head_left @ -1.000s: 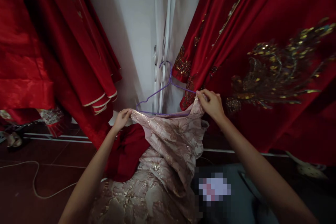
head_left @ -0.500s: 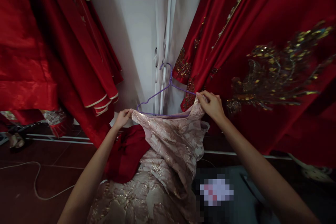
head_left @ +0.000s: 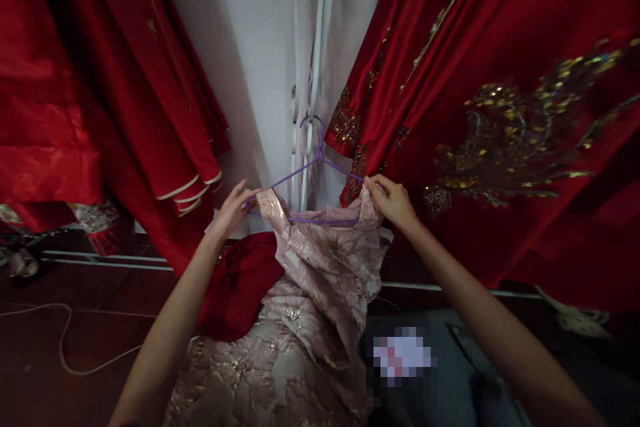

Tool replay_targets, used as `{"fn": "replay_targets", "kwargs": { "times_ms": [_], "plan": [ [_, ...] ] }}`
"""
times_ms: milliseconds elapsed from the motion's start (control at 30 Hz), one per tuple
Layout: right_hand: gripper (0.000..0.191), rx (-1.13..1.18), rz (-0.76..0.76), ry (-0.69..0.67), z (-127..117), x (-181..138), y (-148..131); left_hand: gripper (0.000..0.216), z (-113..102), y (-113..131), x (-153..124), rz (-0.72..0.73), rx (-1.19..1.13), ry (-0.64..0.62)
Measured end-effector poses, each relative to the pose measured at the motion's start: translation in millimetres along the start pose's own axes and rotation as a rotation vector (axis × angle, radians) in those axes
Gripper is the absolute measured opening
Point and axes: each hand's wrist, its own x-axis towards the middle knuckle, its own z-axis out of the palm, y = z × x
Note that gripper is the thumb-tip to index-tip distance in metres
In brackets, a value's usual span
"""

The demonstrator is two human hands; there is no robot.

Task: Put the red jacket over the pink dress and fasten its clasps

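A pale pink and gold brocade dress [head_left: 330,253] hangs in front of me on a purple clothes hanger [head_left: 320,155], its lower part spreading towards me. Both dress shoulders lie over the hanger's arms. My left hand [head_left: 233,210] is at the hanger's left end, thumb and fingers closed around the tip beside the left shoulder strap. With its fingers pinched, my right hand [head_left: 393,199] grips the right dress shoulder against the hanger's right arm. The hanger's hook is upright and stands in front of white poles.
Red garments [head_left: 165,113] hang at left, and a red gown [head_left: 500,33] with gold sequins hangs at right. Red cloth [head_left: 240,287] lies beside the dress. A white cable [head_left: 63,340] crosses the floor. A dark case-like object [head_left: 450,360] is at lower right.
The left dress shoulder has moved up over the hanger's left arm. My left hand has shifted from the strap to the hanger's end, its fingers raised. My right hand keeps its grip.
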Motion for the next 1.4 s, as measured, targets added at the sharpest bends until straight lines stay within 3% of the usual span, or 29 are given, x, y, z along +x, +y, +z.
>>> {"fn": "replay_targets", "kwargs": {
  "times_ms": [67,167,233,300,400,533,633,733,833,900,1167,1267,1400],
  "plan": [
    [0.036,0.003,-0.006,-0.016,1,0,-1,0.069,-20,-25,-25,-0.169,-0.050,0.022],
    [0.035,0.015,-0.023,-0.035,4,-1,-2,0.086,-45,-71,-64,-0.410,0.248,0.116],
    [0.036,0.023,-0.023,-0.038,6,-2,-3,0.060,-56,-93,-82,-0.398,0.380,0.160],
    [0.036,0.029,-0.017,-0.042,7,-1,-3,0.042,-62,-100,-86,-0.388,0.408,0.173],
    [0.036,0.030,-0.017,-0.045,6,0,-2,0.045,-63,-80,-68,-0.349,0.261,0.218],
    [0.036,0.015,-0.028,-0.040,5,0,-5,0.043,-47,-21,-10,-0.184,0.114,0.368],
    [0.035,-0.025,-0.049,-0.017,1,-5,-11,0.030,-16,24,28,-0.043,0.181,0.395],
    [0.035,-0.068,-0.052,0.013,-7,-12,-18,0.022,24,50,38,0.167,0.403,0.393],
    [0.035,-0.093,-0.053,0.010,-14,-15,-20,0.019,52,57,28,0.277,0.645,0.280],
    [0.035,-0.097,-0.060,-0.003,-16,-13,-19,0.021,56,56,20,0.256,0.721,0.241],
    [0.038,-0.037,-0.015,-0.040,-4,-10,-19,0.021,1,66,7,0.029,1.245,0.089],
    [0.039,-0.005,-0.006,-0.056,-5,-10,-22,0.013,-4,71,24,0.033,1.209,0.096],
    [0.038,0.010,-0.005,-0.098,-8,-13,-28,0.006,34,78,40,0.184,0.892,0.119]
  ]
}}
